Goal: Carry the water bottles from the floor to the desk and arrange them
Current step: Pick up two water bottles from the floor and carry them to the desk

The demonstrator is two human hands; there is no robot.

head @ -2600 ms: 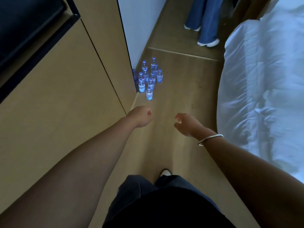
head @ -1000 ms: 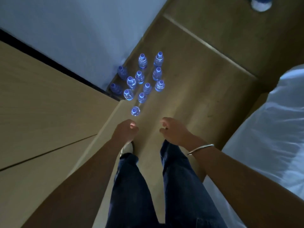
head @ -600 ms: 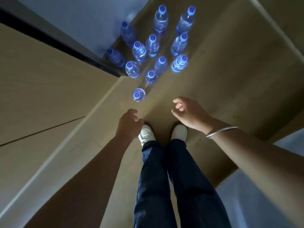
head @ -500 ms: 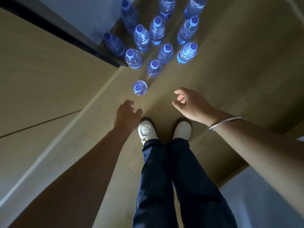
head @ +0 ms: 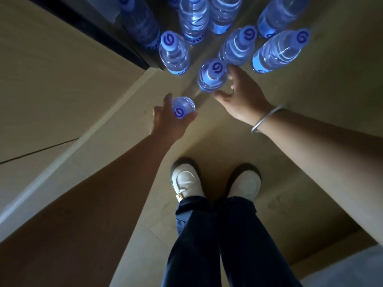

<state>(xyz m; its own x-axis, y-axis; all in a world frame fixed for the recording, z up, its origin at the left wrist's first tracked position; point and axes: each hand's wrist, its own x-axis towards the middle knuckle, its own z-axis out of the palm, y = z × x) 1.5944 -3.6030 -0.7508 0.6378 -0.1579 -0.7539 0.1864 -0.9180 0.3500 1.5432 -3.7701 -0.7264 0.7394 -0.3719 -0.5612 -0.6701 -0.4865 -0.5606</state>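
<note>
The clear plastic water bottles at the back [head: 219, 15] run off the top edge, caps lost. The left hand [head: 167, 123] covers the near side of the nearest blue-capped bottle [head: 182, 108]. The right hand's fingertips [head: 230, 71] are blurred beside the next blue-capped bottle [head: 211, 76], so contact is unclear.

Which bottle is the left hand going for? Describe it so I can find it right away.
Start at the white shoes and follow the left arm up to the left hand. Its fingers curl round the nearest bottle, seen almost straight down on its cap. It stands alone, out in front of the bottle cluster, closest to the feet.
</note>
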